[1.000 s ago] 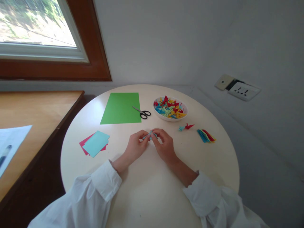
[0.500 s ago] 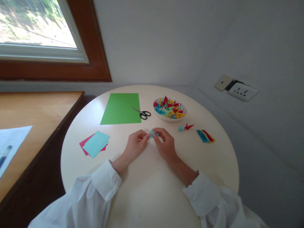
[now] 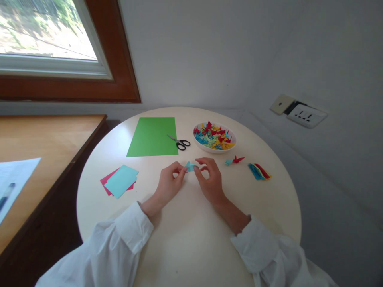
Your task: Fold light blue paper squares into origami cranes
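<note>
A small folded piece of light blue paper (image 3: pixel 190 166) is held between my two hands above the middle of the white round table (image 3: pixel 191 239). My left hand (image 3: pixel 171 179) pinches its left end between thumb and fingers. At the right end, the thumb of my right hand (image 3: pixel 210 179) presses on the paper, with the index finger lifted and curved over it. To the right of my right hand lie a small light blue folded paper (image 3: pixel 228 162) and a red paper crane (image 3: pixel 238 159).
A white bowl (image 3: pixel 214 151) full of colourful paper cranes stands at the back. Black-handled scissors (image 3: pixel 181 144) overlap a green sheet (image 3: pixel 152 137). Light blue and pink paper sheets (image 3: pixel 122 181) lie left, a bundle of coloured folded strips (image 3: pixel 259 171) right. A wooden desk (image 3: pixel 44 137) adjoins at left.
My right index finger has lifted off the folded paper and the hands have drawn slightly apart. More of the light blue paper shows between them.
</note>
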A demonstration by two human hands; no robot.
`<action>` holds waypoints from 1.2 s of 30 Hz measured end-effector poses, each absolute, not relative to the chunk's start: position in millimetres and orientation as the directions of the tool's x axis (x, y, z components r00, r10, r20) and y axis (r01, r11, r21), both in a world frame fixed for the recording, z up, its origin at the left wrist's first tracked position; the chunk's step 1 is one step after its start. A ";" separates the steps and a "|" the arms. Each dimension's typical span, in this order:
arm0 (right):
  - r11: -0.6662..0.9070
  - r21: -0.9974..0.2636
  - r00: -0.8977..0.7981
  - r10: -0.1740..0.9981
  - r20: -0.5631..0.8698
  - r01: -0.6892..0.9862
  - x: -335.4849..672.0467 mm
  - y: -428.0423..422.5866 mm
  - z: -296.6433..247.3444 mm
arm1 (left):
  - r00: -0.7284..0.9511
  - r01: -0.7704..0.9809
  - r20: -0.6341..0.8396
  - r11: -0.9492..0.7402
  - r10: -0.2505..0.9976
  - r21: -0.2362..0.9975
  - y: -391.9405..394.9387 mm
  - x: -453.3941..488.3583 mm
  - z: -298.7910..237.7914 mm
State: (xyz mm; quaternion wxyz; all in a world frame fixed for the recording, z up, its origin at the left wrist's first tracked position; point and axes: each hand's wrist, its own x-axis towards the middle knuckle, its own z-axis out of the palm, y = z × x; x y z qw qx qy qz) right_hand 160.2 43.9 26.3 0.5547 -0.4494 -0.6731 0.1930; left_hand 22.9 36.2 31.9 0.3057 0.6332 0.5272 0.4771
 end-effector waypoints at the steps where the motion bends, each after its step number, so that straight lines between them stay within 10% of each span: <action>1: 0.519 -0.750 0.010 0.820 0.573 0.409 160.6 44.0 26.8 | -0.016 0.385 0.285 -0.257 0.958 0.886 36.2 23.0 32.2; 12: 0.437 -0.816 0.003 0.881 0.473 0.378 160.7 44.3 25.7 | 0.026 0.208 0.359 -0.356 0.933 0.911 37.7 22.0 28.4; 36: 0.525 -0.813 -0.099 0.850 0.518 0.251 160.7 46.6 19.6 | 0.034 0.411 0.370 -0.351 0.928 0.841 38.2 20.2 31.1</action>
